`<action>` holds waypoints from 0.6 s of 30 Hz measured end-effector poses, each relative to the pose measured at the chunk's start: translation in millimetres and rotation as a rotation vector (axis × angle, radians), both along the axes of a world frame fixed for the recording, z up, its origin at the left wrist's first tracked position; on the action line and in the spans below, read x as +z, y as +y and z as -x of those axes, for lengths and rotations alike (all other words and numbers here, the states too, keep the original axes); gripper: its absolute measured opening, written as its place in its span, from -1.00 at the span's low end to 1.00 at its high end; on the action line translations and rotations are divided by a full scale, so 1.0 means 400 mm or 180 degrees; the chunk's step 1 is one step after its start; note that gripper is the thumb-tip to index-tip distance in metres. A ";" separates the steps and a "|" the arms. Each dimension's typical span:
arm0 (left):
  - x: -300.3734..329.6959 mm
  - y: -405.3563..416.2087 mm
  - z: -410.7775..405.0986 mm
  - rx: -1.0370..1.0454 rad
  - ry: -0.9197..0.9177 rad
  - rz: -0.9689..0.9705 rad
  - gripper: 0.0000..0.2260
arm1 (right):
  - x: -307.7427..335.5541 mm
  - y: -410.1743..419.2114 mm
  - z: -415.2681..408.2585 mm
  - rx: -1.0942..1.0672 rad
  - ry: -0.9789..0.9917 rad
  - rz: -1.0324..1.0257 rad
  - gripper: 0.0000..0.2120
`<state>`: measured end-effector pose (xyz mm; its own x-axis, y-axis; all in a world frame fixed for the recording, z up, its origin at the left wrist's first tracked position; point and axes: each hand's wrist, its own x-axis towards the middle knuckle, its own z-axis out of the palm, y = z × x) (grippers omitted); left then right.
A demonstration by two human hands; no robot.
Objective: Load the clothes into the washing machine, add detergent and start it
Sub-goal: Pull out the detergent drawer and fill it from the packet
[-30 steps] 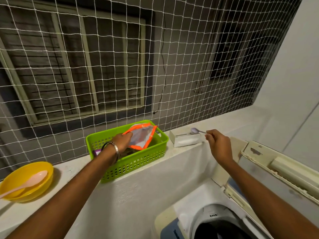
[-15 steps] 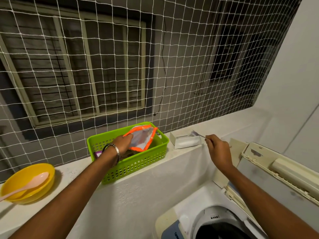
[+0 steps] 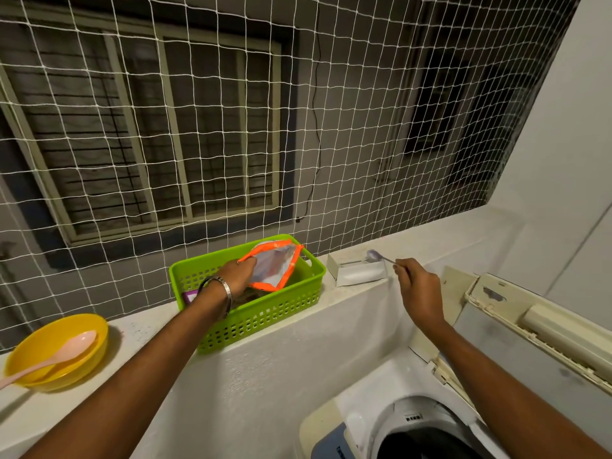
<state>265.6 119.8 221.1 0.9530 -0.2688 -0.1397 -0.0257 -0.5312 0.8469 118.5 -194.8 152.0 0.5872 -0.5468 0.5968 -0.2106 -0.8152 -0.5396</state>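
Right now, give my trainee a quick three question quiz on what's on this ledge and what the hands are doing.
1. True or false: the left hand holds the orange-edged plastic pouch over the green perforated plastic basket.
2. The right hand pinches which item? A. small metal spoon B. pink spoon C. white box
3. What lies in the yellow plastic bowl?

Key: 1 true; 2 A; 3 a pink plastic spoon.

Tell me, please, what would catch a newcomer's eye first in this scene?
Probably the bright green basket on the white ledge, where the left hand grips an orange-edged pouch. Next, the yellow bowl at far left with a pink spoon in it. The right hand pinches a small spoon over a white box.
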 end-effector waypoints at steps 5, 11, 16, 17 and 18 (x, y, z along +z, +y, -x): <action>-0.001 -0.001 0.001 0.0058 -0.0018 0.0023 -0.67 | -0.009 0.003 -0.010 -0.0053 0.0240 -0.0057 -0.81; -0.004 -0.002 0.002 0.0021 -0.0104 0.0055 -0.73 | 0.008 0.013 -0.013 -0.0038 -0.0128 -0.0008 -0.83; -0.008 -0.003 -0.005 0.0051 -0.0074 0.0015 -0.72 | -0.013 0.022 -0.008 -0.0094 -0.0085 -0.0067 -0.82; -0.010 -0.003 -0.006 0.0047 -0.0064 0.0021 -0.70 | -0.023 0.021 -0.010 -0.0097 0.0069 -0.0081 -0.82; -0.011 -0.003 -0.006 0.0044 -0.0063 0.0032 -0.68 | -0.030 0.019 -0.012 -0.0112 0.0164 -0.0091 -0.82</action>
